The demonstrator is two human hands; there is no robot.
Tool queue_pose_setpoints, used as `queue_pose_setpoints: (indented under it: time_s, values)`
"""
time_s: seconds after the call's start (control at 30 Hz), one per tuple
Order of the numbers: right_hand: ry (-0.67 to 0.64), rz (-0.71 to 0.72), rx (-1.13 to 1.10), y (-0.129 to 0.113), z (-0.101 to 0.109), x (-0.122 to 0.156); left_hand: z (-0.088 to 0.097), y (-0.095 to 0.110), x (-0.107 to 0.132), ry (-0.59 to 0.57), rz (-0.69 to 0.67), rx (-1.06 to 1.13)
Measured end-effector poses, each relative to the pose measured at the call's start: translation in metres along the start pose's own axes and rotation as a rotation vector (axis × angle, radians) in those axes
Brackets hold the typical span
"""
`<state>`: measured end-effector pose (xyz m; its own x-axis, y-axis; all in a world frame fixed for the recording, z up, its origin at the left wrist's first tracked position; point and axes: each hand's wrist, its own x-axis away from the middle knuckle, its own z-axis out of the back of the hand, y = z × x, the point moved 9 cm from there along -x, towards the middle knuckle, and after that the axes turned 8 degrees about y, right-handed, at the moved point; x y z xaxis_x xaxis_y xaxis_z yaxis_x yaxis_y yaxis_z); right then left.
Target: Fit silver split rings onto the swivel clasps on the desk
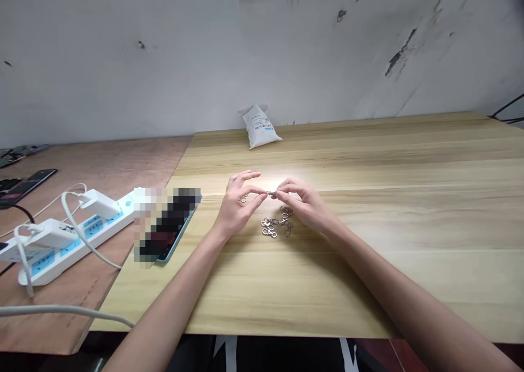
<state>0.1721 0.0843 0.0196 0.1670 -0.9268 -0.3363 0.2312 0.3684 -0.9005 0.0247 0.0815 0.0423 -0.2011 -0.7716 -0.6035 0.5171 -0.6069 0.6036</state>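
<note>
- Head view: from where I'm standing, the left hand [236, 205] is pinching one end of a small metal clasp [271, 193] between thumb and forefinger, while its other fingers are spreading loosely.
- The right hand [306, 204] is gripping the other end with bent fingertips, so the clasp is sitting right between the two hands, over the table [388, 181].
- Just on the wearer's side of it, a loose pile of metal clasps [269, 223] is lying on the wood, partly beneath the right hand.
- Both grips are using only fingertips on something tiny and shiny, so to my mind a slip could be sending it skittering off, perhaps into the pile, where it would be blending in.
- A lowering right wrist could be nudging the pile apart; some pieces are overlapping, and I'm guessing they could be snagging on one another.
- The fingertips are covering most of the clasp, so I'm not making out its shape, or whether it is touching the wood.
- Some pile pieces are merging into shadow, defying a count.
- A small ring [244, 199] is showing by the left fingers; I cannot tell whether it is resting on the table or hanging from them.
- Coarse blocks are masking much of the phone [174, 227].
</note>
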Motion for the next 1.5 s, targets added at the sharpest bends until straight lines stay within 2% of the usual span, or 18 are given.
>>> queue_pose_setpoints:
  time_s: [0.17, 0.27, 0.37, 0.47, 0.57, 0.67, 0.8, 0.93, 1.07, 1.13, 1.23, 1.33, 1.5]
  values:
    - [-0.011, -0.003, -0.003, -0.002, 0.002, 0.0, -0.001, 0.001, 0.0, 0.002, -0.044, -0.085]
    - [-0.052, -0.018, 0.007, 0.0, -0.003, 0.001, -0.011, 0.006, 0.005, -0.092, -0.15, -0.227]
    - [-0.091, 0.034, 0.108, 0.0, -0.01, 0.003, -0.025, 0.005, 0.011, -0.209, -0.222, -0.331]
    - [-0.078, 0.011, 0.115, 0.004, -0.011, 0.003, -0.024, 0.002, 0.01, -0.198, -0.189, -0.337]
    - [-0.027, -0.074, 0.041, 0.011, -0.002, 0.0, -0.013, 0.001, 0.005, -0.108, -0.14, -0.315]
    - [0.035, -0.079, 0.099, 0.011, 0.017, -0.005, -0.007, -0.003, 0.003, -0.079, -0.11, -0.319]
    - [0.124, -0.029, 0.23, 0.013, 0.047, -0.013, -0.008, -0.011, 0.004, -0.111, -0.063, -0.337]
    - [0.145, -0.101, 0.264, 0.028, 0.061, -0.014, -0.015, -0.014, 0.008, -0.188, -0.035, -0.329]
    - [-0.067, -0.14, 0.23, 0.035, 0.036, -0.008, -0.018, -0.014, 0.009, -0.223, -0.013, -0.333]
    - [-0.142, -0.105, 0.321, 0.035, 0.026, -0.006, -0.018, -0.014, 0.01, -0.228, -0.013, -0.335]
    - [-0.085, -0.052, 0.592, 0.035, 0.029, -0.007, -0.018, -0.015, 0.009, -0.225, -0.016, -0.336]
    - [0.004, 0.008, 0.741, 0.033, 0.033, -0.008, -0.019, -0.016, 0.01, -0.229, -0.018, -0.333]
    - [-0.07, 0.08, 0.872, 0.031, 0.011, -0.008, -0.022, -0.016, 0.011, -0.247, -0.02, -0.316]
